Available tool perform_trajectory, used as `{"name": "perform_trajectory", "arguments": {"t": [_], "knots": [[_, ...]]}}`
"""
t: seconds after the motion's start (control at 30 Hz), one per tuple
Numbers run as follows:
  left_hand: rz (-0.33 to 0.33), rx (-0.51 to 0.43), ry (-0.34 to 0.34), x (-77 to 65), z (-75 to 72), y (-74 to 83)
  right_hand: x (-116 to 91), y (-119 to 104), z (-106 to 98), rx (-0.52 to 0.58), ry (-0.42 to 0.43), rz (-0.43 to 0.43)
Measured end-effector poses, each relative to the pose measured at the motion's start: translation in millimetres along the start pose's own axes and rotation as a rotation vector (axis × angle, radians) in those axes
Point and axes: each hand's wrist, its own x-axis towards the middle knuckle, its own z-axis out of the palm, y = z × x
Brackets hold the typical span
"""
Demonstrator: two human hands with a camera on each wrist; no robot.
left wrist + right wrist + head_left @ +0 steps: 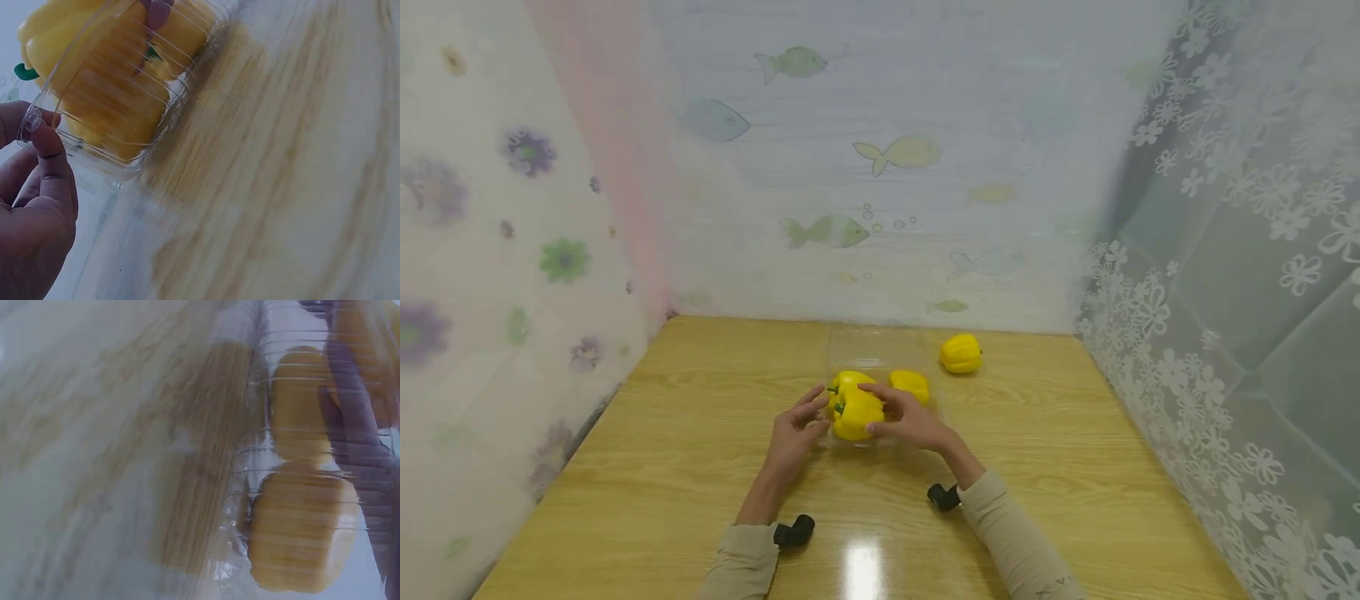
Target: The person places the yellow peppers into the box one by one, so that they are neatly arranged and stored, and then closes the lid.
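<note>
A clear plastic container [880, 343] with ribbed walls stands on the table with yellow bell peppers in it. My left hand [795, 433] is at its left side; in the left wrist view, thumb and finger pinch the container's rim. My right hand [913, 421] holds a yellow bell pepper [859, 415] by its right side, green stem pointing left. Behind that one lies another yellow pepper [852, 379], and a third pepper [910, 384] sits to the right. Through the ribbed wall, the right wrist view shows peppers [303, 531] and the right hand's fingers [353, 412].
One more yellow pepper [961, 354] lies on the wooden table [1045, 450], outside the container at the back right. Patterned curtains [880, 167] stand at the back and both sides. Black wrist devices [794, 532] sit by both sleeves.
</note>
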Motion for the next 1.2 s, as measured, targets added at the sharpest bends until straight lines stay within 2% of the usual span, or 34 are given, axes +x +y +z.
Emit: {"name": "perform_trajectory", "arguments": {"t": [0.27, 0.5, 0.87, 1.1, 1.2], "knots": [[0.018, 0.004, -0.012, 1.6, -0.9, 1.3, 0.3, 3.1, 0.3, 0.003, -0.012, 0.010], [0.014, -0.003, -0.020, 2.0, -1.5, 1.3, 1.3, 3.7, 0.2, 0.032, -0.069, 0.024], [0.025, 0.011, -0.026, 0.7, -1.2, 0.9, -0.2, 2.5, 0.4, 0.052, -0.106, 0.041], [0.063, 0.033, -0.012, -0.1, -0.4, -1.5, -1.4, 0.9, 0.8, 0.074, -0.121, 0.051], [0.059, 0.028, -0.013, -0.7, 0.0, -1.9, -1.6, 1.5, 0.8, 0.067, -0.127, 0.059]]}}
